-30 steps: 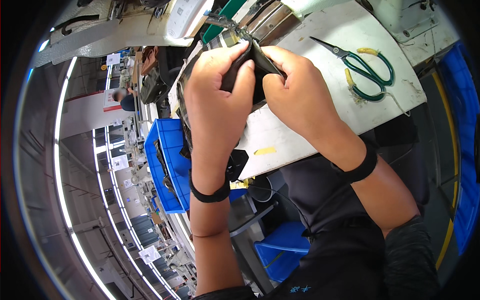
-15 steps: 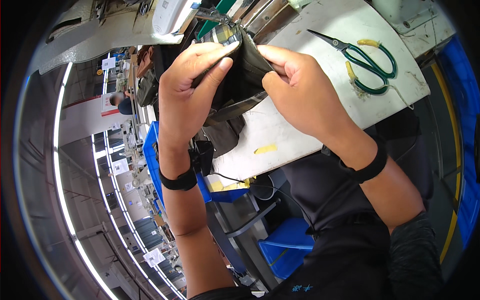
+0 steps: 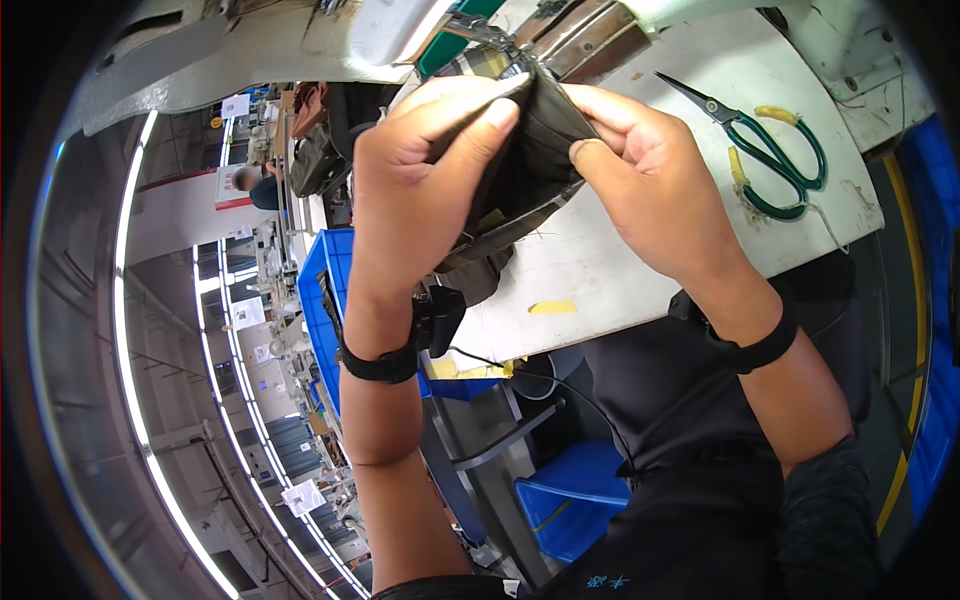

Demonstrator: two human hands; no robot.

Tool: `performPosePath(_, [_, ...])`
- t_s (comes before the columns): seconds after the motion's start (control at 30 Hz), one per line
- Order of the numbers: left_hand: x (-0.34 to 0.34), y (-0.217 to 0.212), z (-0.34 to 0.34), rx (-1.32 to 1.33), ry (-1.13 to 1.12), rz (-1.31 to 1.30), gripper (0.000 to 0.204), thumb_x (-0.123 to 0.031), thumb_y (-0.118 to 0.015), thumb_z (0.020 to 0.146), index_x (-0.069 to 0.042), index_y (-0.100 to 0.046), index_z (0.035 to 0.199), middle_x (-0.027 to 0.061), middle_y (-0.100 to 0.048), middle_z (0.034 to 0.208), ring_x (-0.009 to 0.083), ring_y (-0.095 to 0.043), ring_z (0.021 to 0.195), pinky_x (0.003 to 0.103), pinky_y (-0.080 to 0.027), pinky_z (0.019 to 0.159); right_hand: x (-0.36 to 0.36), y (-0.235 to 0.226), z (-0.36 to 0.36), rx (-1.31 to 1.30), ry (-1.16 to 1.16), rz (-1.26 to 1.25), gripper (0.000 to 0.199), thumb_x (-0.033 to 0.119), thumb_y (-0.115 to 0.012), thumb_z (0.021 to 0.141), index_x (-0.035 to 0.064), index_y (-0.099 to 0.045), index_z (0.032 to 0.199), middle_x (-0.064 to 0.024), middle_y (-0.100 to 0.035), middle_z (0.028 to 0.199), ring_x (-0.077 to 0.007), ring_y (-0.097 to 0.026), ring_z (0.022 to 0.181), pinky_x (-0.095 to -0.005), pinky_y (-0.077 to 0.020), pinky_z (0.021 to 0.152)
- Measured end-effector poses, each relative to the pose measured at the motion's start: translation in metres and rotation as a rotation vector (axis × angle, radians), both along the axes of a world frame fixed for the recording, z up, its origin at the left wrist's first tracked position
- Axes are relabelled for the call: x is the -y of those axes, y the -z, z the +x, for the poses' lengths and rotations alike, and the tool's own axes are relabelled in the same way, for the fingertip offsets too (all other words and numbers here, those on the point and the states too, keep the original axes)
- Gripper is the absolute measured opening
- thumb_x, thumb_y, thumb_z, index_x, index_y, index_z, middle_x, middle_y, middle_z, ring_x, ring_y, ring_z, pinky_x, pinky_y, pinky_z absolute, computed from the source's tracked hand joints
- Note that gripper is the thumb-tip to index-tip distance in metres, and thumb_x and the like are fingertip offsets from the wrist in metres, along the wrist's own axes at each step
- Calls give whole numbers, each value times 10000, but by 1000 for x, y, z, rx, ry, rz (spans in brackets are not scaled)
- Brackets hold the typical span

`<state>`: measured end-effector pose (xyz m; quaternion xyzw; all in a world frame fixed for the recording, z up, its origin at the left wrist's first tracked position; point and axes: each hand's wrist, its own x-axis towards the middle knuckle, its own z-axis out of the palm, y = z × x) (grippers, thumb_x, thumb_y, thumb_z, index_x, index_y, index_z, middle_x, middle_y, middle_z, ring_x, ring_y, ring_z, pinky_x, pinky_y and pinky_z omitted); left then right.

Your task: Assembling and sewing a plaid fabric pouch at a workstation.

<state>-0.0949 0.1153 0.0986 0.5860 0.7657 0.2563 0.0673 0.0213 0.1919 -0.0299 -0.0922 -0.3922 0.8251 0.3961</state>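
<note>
Both of my hands hold a dark olive fabric piece with yellow-and-black plaid parts, raised at the far edge of the white table. My left hand pinches its left edge between thumb and fingers. On the opposite edge, my right hand grips with the thumb bent over the cloth. Between the hands the fabric parts into a dark hollow, and a plaid strip runs along its lower side. What kind of sewn article it is, I cannot tell. More olive cloth hangs below my left hand.
Green-handled scissors with yellow wrapping lie on the white table, right of my hands. Machine parts stand just beyond the fabric. A yellow scrap lies near the front edge. Blue bins sit below and left.
The whole view has shifted, so the table and scissors appear farther right and lower. Both hands keep their grip and have moved slightly rightward and away with the fabric.
</note>
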Motion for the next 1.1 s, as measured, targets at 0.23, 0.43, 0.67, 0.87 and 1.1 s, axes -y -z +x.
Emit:
performPosePath(0.23, [10, 3, -22, 832, -311, -14, 327, -153, -666, 1040, 64, -689, 1284, 83, -761, 1079, 101, -714, 894, 234, -573, 804, -3, -10, 4, 38, 6, 48, 302, -3, -506, 926, -48, -682, 1167, -112, -653, 731, -118, -516, 628, -320, -479, 631])
performPosePath(0.43, [13, 4, -36, 948, -344, -57, 333, -179, -604, 1072, 39, -652, 1319, 113, -756, 1135, 137, -737, 938, 253, -594, 831, -13, -13, 15, 105, -149, 96, 425, -33, -492, 983, -116, -577, 1391, -120, -748, 1190, -72, -661, 1021, -240, -539, 897])
performPosePath(0.67, [10, 7, -31, 1103, -398, 35, 333, -173, -584, 1083, 33, -637, 1339, 117, -747, 1185, 152, -740, 974, 267, -601, 853, -17, -15, 18, 158, -170, 130, 421, -22, -496, 994, -120, -570, 1397, -130, -745, 1213, -81, -663, 1050, -250, -539, 933])
performPosePath(0.87, [13, 3, -33, 1043, -374, -2, 334, -169, -611, 1070, 42, -647, 1326, 103, -754, 1139, 140, -737, 945, 259, -597, 851, -3, -5, 5, 114, -14, 61, 290, 34, -516, 934, -54, -680, 1155, -92, -605, 686, -125, -532, 628, -343, -470, 623])
performPosePath(1.1, [3, 8, 12, -262, -8, 78, 175, -36, -747, 941, 24, -760, 1105, 145, -750, 1036, 239, -718, 935, 305, -542, 862, 12, -4, 4, 93, 109, 93, 313, 34, -547, 937, -23, -656, 1225, -128, -633, 782, -146, -524, 648, -346, -473, 642])
